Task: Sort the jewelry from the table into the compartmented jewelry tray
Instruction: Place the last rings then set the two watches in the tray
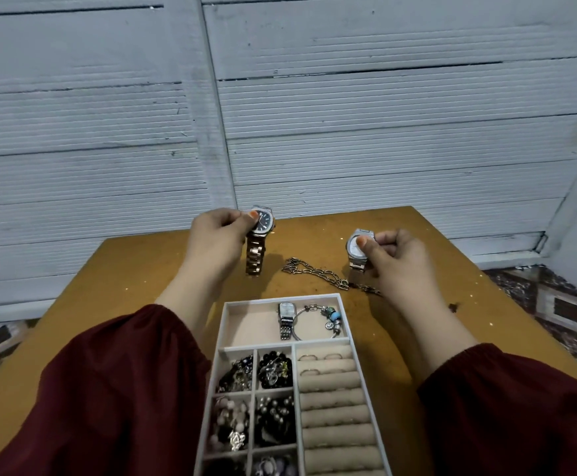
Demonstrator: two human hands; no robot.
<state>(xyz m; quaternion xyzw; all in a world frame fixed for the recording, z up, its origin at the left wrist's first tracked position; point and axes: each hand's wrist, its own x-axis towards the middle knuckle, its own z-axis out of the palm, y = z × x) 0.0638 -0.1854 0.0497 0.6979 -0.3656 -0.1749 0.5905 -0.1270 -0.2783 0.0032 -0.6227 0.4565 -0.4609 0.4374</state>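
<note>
My left hand (216, 235) pinches a dark-dialled watch (258, 240) with a rose-gold band, held upright above the far part of the wooden table (136, 286). A silver watch with a pale dial (357, 250) is pinched by my right hand (395, 257) at the same height. Between them a metal chain necklace (321, 273) lies on the table. The white compartmented tray (223, 324) stands in front of me. Its far long compartment holds a silver watch (286, 319) and a charm bracelet (328, 319).
Small tray compartments on the left hold beaded pieces (275, 369). Ring rolls (331, 389) on the right carry a few rings. A grey panelled wall stands behind the table, with patterned carpet on the floor at both sides.
</note>
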